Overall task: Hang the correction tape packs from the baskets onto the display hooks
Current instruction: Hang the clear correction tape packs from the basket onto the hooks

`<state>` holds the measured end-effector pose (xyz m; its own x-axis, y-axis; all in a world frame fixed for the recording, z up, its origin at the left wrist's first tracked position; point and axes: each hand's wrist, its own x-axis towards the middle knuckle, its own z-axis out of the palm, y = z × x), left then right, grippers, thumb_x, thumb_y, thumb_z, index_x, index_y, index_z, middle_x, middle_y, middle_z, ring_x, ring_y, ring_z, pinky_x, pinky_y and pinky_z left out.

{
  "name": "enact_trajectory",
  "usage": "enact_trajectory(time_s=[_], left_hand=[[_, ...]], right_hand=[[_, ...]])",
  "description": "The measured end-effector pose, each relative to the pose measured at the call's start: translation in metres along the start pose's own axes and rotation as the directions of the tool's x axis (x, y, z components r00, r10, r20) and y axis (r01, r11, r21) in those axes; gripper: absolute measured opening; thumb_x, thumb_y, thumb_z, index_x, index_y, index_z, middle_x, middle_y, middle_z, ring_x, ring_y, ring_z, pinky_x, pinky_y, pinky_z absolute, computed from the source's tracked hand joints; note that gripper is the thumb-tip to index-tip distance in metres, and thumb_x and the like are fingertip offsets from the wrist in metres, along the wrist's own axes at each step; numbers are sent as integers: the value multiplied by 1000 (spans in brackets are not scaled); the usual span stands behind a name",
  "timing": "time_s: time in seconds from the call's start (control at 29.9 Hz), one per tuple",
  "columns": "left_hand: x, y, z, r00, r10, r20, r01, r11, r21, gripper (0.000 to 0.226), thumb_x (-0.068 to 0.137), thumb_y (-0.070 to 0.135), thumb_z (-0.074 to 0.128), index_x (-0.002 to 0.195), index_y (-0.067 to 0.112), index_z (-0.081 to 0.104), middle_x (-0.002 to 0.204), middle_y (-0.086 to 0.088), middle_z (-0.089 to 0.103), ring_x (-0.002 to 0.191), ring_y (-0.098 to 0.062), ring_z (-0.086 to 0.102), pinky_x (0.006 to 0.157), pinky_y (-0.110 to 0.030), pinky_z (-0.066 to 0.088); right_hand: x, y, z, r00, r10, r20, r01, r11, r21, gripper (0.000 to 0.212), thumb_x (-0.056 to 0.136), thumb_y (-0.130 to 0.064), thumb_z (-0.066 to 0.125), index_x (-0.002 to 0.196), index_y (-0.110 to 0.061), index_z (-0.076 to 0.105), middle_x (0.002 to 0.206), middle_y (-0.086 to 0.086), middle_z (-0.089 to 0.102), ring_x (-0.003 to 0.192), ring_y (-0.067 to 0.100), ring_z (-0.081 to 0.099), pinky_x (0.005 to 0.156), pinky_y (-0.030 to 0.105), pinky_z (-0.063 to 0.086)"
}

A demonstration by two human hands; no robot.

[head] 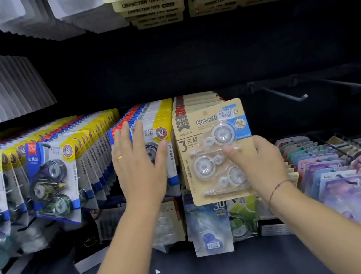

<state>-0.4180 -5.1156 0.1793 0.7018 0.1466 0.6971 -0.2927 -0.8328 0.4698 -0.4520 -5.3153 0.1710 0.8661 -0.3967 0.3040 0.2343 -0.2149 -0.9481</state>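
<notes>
The right hand (260, 166) pinched a kraft three-piece correction tape pack (216, 152) before its hanging row. The left hand (140, 165), fingers straight, pressed flat against the blue-and-yellow packs (160, 125).

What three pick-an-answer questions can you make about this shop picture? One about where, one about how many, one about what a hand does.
1. Which side of the brown row are the bare hooks? A. left B. right C. underneath
2. How many rollers are in the held brown pack in the right hand? A. one B. three C. five
3. What is the left hand doing? A. lying flat on a blue-and-yellow pack B. squeezing a pen C. lifting a basket

Answers: 1 B, both hooks jut out right of it. 2 B, three clear rollers show. 3 A, its fingers are straight.
</notes>
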Motion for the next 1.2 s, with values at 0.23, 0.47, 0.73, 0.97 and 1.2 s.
enact_trajectory(time_s=[0.23,0.47,0.73,0.97,1.2], left_hand=[[26,-23,15,980,135,148,-170,951,259,77,96,58,46,159,16,28,169,-13,9,155,-30,13,123,-46,18],[24,-25,21,985,123,119,-149,957,248,71,96,49,58,154,16,35,162,-17,23,149,-36,26,117,-49,31],[24,-25,19,985,115,131,-142,965,219,70,96,49,58,154,16,36,160,-16,24,147,-34,28,116,-48,33],[5,-1,13,994,49,93,-67,976,209,71,101,49,49,158,14,27,167,-20,10,154,-36,11,123,-52,8],[-112,81,64,950,176,258,-146,981,-130,61,105,38,47,156,8,33,166,-18,20,154,-35,17,124,-52,11]], right_hand=[[0,13,3,1000,17,-22,-18,999,-27,16,83,-30,74,86,-19,63,86,-3,68,80,14,64,63,26,48],[5,19,16,1000,25,7,-24,997,-71,27,84,-40,70,95,-17,62,93,4,69,87,26,65,80,45,55],[11,43,19,998,-41,38,50,963,-265,22,88,-52,60,91,-32,50,83,-17,57,78,2,54,60,28,38],[2,48,-29,984,55,168,10,932,-363,28,92,-50,56,86,-24,50,83,-3,60,76,15,57,63,30,41],[-41,103,-177,953,267,146,-176,875,-450,29,94,-38,59,94,-9,53,85,11,56,90,35,62,86,46,50]])
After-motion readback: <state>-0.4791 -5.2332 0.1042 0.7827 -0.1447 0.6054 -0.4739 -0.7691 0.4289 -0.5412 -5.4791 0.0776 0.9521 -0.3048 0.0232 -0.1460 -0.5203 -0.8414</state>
